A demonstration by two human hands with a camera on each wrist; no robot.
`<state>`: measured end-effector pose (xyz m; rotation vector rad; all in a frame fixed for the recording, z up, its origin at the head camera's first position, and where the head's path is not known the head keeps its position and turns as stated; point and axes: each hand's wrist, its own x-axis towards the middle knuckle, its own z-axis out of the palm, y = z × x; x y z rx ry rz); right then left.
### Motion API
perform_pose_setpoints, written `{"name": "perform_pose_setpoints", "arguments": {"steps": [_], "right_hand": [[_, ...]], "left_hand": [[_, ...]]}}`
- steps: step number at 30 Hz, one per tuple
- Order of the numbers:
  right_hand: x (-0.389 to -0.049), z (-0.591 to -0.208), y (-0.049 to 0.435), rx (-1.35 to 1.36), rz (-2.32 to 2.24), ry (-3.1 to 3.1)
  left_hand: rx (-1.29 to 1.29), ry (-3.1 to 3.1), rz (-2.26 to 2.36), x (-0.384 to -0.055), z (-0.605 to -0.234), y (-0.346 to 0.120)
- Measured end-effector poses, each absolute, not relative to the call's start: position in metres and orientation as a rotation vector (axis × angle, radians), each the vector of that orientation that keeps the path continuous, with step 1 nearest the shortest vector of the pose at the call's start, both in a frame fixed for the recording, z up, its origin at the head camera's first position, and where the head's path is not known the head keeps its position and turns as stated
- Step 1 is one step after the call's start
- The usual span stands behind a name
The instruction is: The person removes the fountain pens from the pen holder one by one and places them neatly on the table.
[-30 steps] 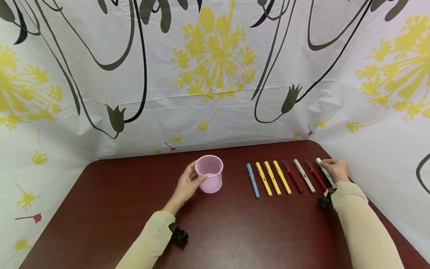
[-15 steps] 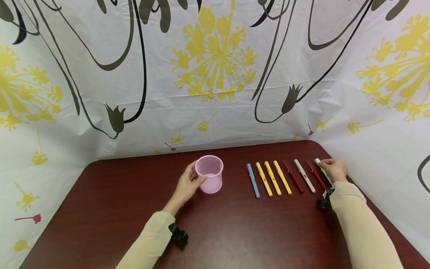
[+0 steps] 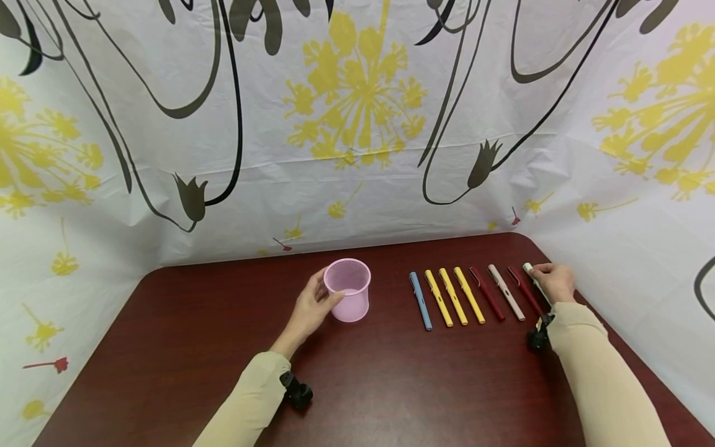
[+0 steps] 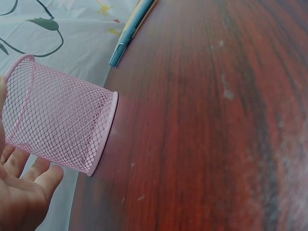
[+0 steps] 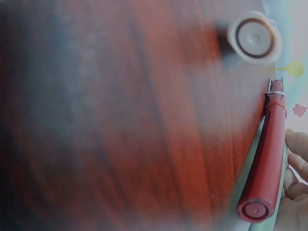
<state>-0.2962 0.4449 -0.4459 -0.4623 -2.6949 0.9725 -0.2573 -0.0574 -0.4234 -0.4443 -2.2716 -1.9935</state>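
On the left, my left hand (image 3: 313, 307) grips a pink mesh pen cup (image 3: 350, 307), thumb at the near side and fingers round the back. The left wrist view has the cup (image 4: 57, 113) upright, its base at the tabletop. At the right end of a row of pens, my right hand (image 3: 554, 282) pinches a pale green pen (image 3: 527, 267) lying beside a dark red pen (image 3: 525, 290). From the right wrist, the red pen (image 5: 264, 159) hides most of the green one, with my fingers (image 5: 298, 166) behind.
Leftward along the row lie a pale grey pen (image 3: 506, 292), another dark red pen (image 3: 487, 293), several yellow pens (image 3: 453, 297) and a blue pen (image 3: 421, 301). A patterned cloth (image 3: 346, 205) rises behind the dark wooden table (image 3: 402, 385) and along its sides.
My right hand and the pale green pen have shifted slightly left, closer to the dark red pen. The left hand and cup have stayed in place.
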Motion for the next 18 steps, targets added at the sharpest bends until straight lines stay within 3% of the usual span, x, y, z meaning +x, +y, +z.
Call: {"name": "perform_pose_setpoints", "arguments": {"steps": [18], "right_hand": [[-0.2972,-0.4511,0.4498,-0.448,0.951,-2.663]], "left_hand": [[-0.423,-2.294,-1.989,-0.2580,-0.4245,-0.0577]]}}
